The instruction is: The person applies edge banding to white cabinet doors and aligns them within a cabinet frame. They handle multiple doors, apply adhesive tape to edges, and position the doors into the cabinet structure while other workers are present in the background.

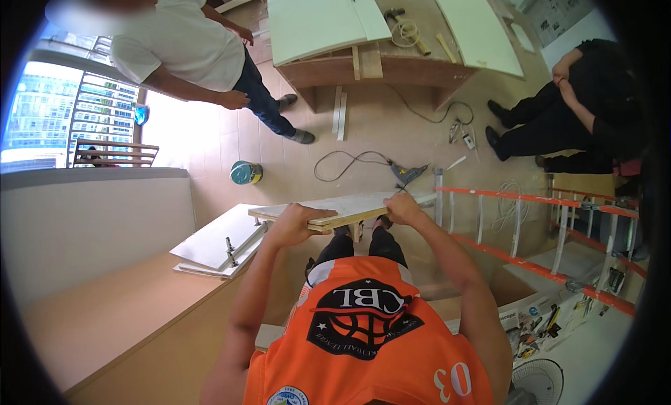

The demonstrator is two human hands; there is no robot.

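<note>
A white board [328,207] with a bare wooden edge is held level in front of my body, above my legs. My left hand [297,225] is closed round its left end, thumb lying along the near edge. At the right end my right hand [403,209] grips the same board, fingers partly hidden behind the edge. Left of the board, white panels with metal hinges [222,241] rest on a tan cabinet top [133,293]. A power drill [407,173] with a looped cord lies on the floor beyond the board.
An orange ladder [517,255] lies along the right. A teal bucket [246,172] stands on the floor ahead-left. A wooden workbench [377,73] bears white panels and a hammer. One person stands front left, another at right. Tools and a fan [538,382] are at lower right.
</note>
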